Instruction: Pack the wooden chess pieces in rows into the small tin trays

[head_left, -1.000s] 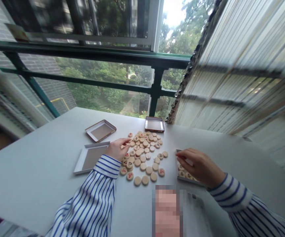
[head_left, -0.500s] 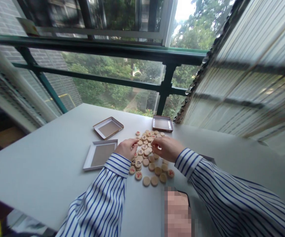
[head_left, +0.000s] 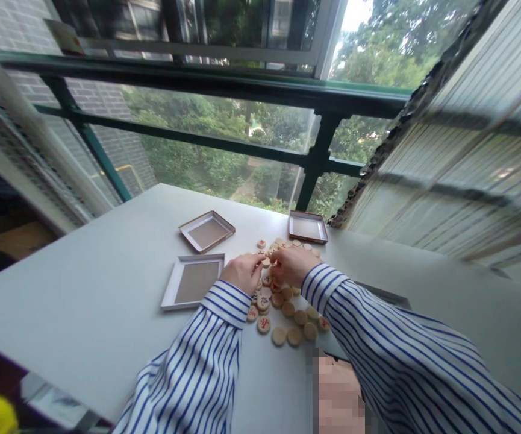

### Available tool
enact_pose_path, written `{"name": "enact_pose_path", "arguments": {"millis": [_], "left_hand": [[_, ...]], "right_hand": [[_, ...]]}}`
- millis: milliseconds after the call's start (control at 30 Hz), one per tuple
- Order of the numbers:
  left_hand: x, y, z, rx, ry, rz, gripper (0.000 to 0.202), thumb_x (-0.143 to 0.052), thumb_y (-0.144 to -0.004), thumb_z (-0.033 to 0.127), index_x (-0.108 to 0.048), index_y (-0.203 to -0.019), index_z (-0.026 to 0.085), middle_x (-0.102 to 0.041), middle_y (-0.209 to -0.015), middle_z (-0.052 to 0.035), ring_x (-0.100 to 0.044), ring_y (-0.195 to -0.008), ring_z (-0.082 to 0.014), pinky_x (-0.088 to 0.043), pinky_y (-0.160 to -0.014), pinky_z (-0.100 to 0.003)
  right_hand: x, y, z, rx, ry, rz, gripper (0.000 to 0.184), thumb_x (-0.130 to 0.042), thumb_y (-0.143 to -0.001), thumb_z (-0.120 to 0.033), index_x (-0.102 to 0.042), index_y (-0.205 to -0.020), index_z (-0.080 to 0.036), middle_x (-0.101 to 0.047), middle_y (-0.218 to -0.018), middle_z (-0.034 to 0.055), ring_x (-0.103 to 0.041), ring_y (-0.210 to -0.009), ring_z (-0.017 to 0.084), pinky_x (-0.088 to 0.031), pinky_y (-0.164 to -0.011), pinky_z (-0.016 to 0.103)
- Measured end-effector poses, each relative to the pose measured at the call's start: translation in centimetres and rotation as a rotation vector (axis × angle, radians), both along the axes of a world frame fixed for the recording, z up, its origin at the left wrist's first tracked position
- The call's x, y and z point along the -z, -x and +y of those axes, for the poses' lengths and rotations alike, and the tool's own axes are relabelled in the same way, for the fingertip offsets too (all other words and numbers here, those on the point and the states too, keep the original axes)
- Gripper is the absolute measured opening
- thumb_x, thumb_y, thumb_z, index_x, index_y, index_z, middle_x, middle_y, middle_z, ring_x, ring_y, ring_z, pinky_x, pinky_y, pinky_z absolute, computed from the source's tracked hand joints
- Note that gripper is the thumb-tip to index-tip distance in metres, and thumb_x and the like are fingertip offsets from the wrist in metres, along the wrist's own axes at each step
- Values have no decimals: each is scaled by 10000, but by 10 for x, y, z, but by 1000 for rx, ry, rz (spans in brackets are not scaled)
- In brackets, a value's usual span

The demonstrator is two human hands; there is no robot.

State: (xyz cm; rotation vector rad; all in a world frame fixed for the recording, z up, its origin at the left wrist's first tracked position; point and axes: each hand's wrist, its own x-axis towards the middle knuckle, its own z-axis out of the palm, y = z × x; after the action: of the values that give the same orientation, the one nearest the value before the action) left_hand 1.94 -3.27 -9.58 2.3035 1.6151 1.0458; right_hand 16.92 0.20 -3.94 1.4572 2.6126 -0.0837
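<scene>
A heap of round wooden chess pieces [head_left: 287, 313] with red and black characters lies on a white table [head_left: 106, 301]. My left hand [head_left: 243, 271] and my right hand [head_left: 291, 265] meet over the far part of the heap, fingertips almost touching. Both have their fingers curled in a pinch on pieces there; I cannot make out exactly which piece each holds. Both arms wear blue-and-white striped sleeves.
Three shallow box trays lie around the heap: a white one [head_left: 170, 295] by my left wrist, a brown-rimmed one [head_left: 185, 228] behind it, another [head_left: 308, 228] at the far edge. A dark tray edge [head_left: 386, 294] shows behind my right sleeve. Window railing and a striped curtain [head_left: 468, 150] stand beyond.
My right hand left the tray on the right and crossed to the middle of the heap, meeting my left hand. The view shifted slightly left and down.
</scene>
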Motion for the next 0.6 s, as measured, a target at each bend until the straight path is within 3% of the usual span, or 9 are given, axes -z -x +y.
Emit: {"name": "enact_pose_path", "arguments": {"millis": [367, 600], "left_hand": [[-2, -1, -1, -21, 20, 35, 244, -447, -774, 156, -622, -943, 163, -659, -850, -68, -607, -775, -180, -482, -712, -290], [-1, -1, -1, -19, 22, 29, 249, -448, -773, 156, -622, -951, 149, -659, -861, -76, -609, -781, -181, -484, -725, -291]], "right_hand": [[2, 9, -2, 48, 4, -69, 296, -466, -752, -345, -631, -950, -199, -629, -925, 126, -572, -895, 270, -411, -708, 384], [6, 9, -1, 43, 5, -67, 311, -478, -735, -334, -628, -957, -176, -630, -908, 140, -578, -875, 274, -417, -693, 380]]}}
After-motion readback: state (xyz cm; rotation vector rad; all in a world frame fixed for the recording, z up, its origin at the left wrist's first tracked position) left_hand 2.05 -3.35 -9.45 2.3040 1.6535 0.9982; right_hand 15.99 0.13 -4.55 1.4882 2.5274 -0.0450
